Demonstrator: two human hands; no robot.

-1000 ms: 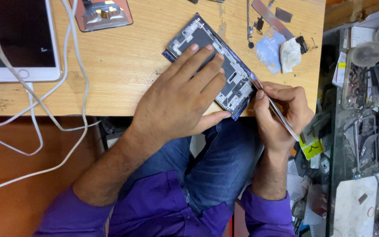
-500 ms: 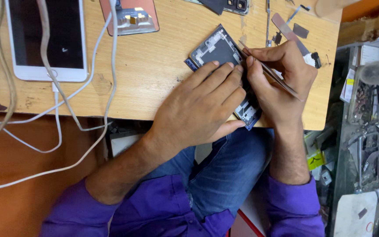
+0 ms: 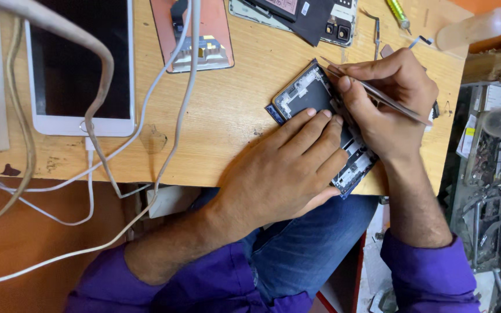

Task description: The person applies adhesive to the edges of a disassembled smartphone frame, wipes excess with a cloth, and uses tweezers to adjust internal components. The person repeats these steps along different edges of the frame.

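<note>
While left hand [image 3: 285,174] pins opened phone [image 3: 308,95], right hand [image 3: 392,110] grips tweezers [image 3: 378,95] (wooden desk [image 3: 233,127]).

Purple sleeves [image 3: 430,272] pushed up the forearms, blue jeans [image 3: 302,255].

Illumination is bright and even; shadows are soft. Foreground cables [image 3: 97,58] appear defocused. Edges show slight wide-angle distortion.

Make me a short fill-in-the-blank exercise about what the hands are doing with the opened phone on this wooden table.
1. The left hand lies flat on the opened dark phone, pressing it to the ____ table.
2. The right hand holds thin metal ____ against the phone.
3. The white tablet lies under white ____.

Missing words: wooden; tweezers; cables
</note>
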